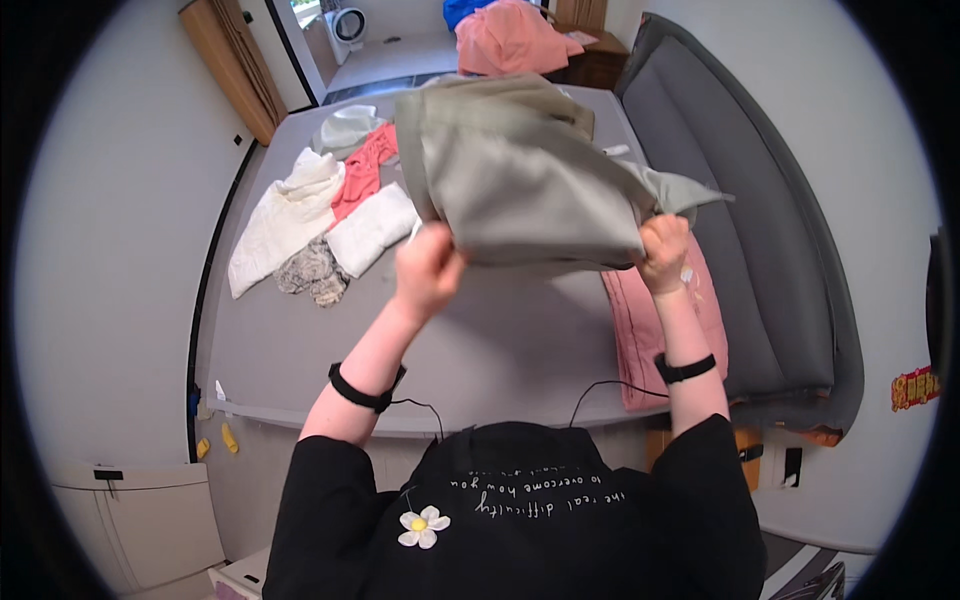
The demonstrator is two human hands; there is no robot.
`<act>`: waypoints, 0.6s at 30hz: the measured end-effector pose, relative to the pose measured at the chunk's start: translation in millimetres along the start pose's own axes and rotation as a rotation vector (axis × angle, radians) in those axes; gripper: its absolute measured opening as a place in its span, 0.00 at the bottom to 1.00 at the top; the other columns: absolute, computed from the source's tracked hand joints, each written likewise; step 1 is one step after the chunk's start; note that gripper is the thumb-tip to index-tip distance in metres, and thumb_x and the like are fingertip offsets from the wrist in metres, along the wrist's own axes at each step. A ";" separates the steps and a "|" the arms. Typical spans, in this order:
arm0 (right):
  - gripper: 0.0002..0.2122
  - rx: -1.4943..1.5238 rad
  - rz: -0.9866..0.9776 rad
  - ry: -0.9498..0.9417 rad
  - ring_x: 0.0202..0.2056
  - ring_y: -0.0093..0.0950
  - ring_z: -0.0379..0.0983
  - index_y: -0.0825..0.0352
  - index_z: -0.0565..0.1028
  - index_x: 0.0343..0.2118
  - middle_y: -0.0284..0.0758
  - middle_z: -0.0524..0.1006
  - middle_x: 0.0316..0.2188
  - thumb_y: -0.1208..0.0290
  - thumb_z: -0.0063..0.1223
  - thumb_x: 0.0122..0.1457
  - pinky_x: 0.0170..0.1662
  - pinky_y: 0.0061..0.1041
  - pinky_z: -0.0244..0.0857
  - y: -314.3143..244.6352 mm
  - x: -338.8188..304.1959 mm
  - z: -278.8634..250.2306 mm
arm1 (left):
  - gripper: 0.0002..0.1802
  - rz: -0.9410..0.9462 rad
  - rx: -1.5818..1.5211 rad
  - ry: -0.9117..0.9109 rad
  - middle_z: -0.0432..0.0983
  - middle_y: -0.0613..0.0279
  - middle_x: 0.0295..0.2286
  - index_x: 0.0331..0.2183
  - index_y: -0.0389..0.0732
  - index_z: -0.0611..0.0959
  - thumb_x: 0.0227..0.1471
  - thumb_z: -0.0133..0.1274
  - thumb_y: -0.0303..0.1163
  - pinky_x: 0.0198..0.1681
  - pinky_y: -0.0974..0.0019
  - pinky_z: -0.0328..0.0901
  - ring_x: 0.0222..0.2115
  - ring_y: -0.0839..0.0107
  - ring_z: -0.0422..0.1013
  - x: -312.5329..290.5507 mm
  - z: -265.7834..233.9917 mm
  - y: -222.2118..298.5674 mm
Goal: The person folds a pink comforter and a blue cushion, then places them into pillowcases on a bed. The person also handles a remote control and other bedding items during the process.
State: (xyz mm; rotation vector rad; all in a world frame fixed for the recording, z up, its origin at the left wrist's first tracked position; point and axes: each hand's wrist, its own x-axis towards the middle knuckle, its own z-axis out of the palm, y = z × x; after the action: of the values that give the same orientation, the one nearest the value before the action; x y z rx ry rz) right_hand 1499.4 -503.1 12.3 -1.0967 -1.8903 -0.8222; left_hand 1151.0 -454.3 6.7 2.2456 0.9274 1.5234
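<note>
Both hands raised above grey bed (480, 340). Left hand (428, 272) and right hand (665, 250) each have fingers curled tight, gripping the lower edge of a sage-green fabric garment (520, 170) held in mid-air. Folded pink cloth (650, 330) lies below right hand.

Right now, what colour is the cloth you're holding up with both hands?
The cloth is a pale grey-green, plain with no pattern, seen best in the head view.

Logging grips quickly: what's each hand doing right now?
Left hand: closed, holding the grey-green garment.
Right hand: closed on the same garment.
</note>
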 end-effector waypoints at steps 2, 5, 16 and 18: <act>0.09 -0.032 0.009 -0.398 0.29 0.33 0.67 0.62 0.71 0.20 0.32 0.69 0.23 0.65 0.59 0.46 0.36 0.31 0.58 7.7 -75.7 -13.9 | 0.07 0.248 0.133 -0.279 0.71 0.56 0.20 0.22 0.40 0.76 0.36 0.57 0.29 0.24 0.57 0.65 0.21 0.56 0.70 -65.8 12.3 -15.5; 0.08 0.087 0.175 -0.974 0.32 0.36 0.71 0.63 0.75 0.23 0.35 0.73 0.26 0.65 0.60 0.45 0.39 0.34 0.64 2.2 -189.5 -35.3 | 0.08 -0.128 0.187 -1.174 0.76 0.55 0.25 0.26 0.41 0.79 0.45 0.55 0.35 0.32 0.55 0.69 0.28 0.54 0.73 -168.5 32.8 -51.1; 0.14 0.597 1.412 -1.166 0.37 0.30 0.76 0.68 0.78 0.34 0.39 0.79 0.33 0.61 0.59 0.51 0.41 0.31 0.68 -104.3 -342.3 67.4 | 0.12 -1.204 -0.244 -0.696 0.78 0.62 0.25 0.32 0.35 0.79 0.53 0.52 0.35 0.36 0.69 0.66 0.28 0.74 0.73 -255.5 61.8 -153.6; 0.21 0.705 1.721 -1.171 0.43 0.31 0.72 0.68 0.75 0.41 0.38 0.77 0.41 0.56 0.60 0.51 0.44 0.36 0.66 -132.3 -366.0 84.8 | 0.11 -1.248 -0.233 -0.736 0.77 0.62 0.25 0.32 0.36 0.78 0.54 0.52 0.35 0.35 0.69 0.66 0.28 0.74 0.72 -278.6 68.6 -154.0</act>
State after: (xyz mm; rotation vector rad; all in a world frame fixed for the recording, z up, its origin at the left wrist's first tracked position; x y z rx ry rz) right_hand 1471.4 -631.0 -363.8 -2.1464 -0.8961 1.5425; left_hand 1091.5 -507.5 -309.0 1.2934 1.3450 0.2008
